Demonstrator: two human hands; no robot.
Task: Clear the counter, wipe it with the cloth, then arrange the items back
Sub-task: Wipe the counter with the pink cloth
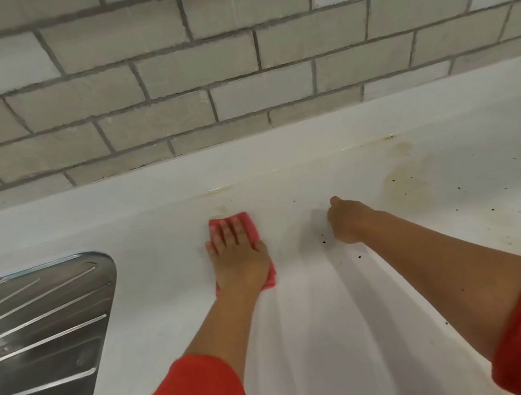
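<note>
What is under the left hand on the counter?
A pink cloth lies flat under the left hand, on the white counter. The surface beneath the cloth is covered and cannot be seen.

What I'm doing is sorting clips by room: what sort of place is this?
Likely a kitchen: white counter with a steel drainboard set in it, tiled wall behind, left hand pressing a cloth on the counter.

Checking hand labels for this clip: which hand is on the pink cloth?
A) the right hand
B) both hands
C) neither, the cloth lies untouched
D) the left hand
D: the left hand lies flat with straight fingers on the cloth, while the right hand rests curled on the bare counter to its right.
</note>
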